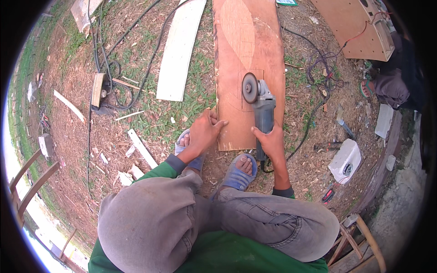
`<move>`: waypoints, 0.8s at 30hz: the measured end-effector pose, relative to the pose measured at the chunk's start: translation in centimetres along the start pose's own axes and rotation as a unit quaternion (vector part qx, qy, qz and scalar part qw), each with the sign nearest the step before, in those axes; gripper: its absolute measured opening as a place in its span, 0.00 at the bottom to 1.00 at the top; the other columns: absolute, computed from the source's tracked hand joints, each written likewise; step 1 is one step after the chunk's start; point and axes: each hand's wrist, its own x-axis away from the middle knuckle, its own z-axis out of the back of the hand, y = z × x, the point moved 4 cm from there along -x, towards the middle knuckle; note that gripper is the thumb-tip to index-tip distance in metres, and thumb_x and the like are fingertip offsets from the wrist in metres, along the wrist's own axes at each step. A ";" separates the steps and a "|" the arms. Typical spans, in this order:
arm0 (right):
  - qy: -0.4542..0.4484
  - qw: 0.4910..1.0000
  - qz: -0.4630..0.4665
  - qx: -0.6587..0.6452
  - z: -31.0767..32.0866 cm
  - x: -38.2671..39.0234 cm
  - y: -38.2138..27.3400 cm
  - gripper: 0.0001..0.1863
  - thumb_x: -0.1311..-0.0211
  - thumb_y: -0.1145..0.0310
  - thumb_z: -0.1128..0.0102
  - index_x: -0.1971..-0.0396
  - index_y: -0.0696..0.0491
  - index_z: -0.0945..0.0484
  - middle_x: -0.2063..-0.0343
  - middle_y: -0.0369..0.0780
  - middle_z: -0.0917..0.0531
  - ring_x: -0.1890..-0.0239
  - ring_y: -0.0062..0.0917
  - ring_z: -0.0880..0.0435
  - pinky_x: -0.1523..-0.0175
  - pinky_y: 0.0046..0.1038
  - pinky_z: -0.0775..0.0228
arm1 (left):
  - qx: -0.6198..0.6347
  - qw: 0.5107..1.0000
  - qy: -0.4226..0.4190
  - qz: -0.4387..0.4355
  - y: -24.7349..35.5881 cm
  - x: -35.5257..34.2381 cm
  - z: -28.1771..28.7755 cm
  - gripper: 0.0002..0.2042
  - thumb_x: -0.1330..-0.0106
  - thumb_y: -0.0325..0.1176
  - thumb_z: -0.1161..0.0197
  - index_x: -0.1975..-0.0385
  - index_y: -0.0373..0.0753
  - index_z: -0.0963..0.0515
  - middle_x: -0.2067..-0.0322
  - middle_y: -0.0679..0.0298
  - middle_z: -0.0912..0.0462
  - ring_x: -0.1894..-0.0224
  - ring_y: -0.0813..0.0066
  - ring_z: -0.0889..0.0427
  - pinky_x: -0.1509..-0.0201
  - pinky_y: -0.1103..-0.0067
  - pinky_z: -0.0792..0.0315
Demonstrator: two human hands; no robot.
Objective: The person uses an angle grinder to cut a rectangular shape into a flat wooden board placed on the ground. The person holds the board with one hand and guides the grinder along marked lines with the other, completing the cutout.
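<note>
A long reddish-brown wooden board (230,132) lies lengthwise ahead of me, its near end just beyond my sandals. My left hand (205,129) grips the board's left edge near that end, thumb on top and fingers curled at the side. In my right hand (272,143) is a grey angle grinder (264,109), held by its body. Its round dark disc (250,88) stands over pencil lines marked on the board; whether it touches the wood I cannot tell. The grinder's cord drops behind its tail near my right foot.
A pale plank (180,54) lies left of the board. Farther left, black cables run to an extension socket (99,90). A wooden speaker box (353,29) and a seated person's leg (391,86) are at far right. A white block (345,160) and wood scraps litter the grass.
</note>
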 end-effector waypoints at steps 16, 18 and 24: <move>-0.026 0.999 -0.025 0.021 0.3 -1.4 -1.5 0.33 0.42 0.59 0.14 0.50 0.71 0.17 0.61 0.60 0.08 0.58 0.48 0.05 0.50 0.46 0.15 | -0.002 1.000 -0.005 -0.005 0.3 0.1 0.0 0.21 0.33 0.44 0.16 0.55 0.35 0.18 0.67 0.55 0.08 0.64 0.51 0.08 0.59 0.59 0.18; -0.025 1.000 -0.017 -0.004 0.3 -1.6 -1.5 0.32 0.42 0.59 0.14 0.50 0.71 0.17 0.61 0.58 0.08 0.59 0.47 0.05 0.50 0.46 0.15 | -0.003 1.000 -0.003 -0.007 0.3 0.1 0.1 0.21 0.32 0.44 0.16 0.55 0.35 0.18 0.67 0.55 0.08 0.64 0.51 0.08 0.59 0.59 0.18; -0.017 1.000 0.004 0.007 0.3 -2.3 -1.2 0.23 0.39 0.62 0.16 0.53 0.63 0.14 0.67 0.41 0.10 0.67 0.25 0.12 0.58 0.34 0.18 | 0.000 1.000 0.003 -0.020 0.2 0.2 0.1 0.21 0.32 0.43 0.16 0.54 0.35 0.19 0.67 0.53 0.09 0.65 0.50 0.08 0.59 0.58 0.18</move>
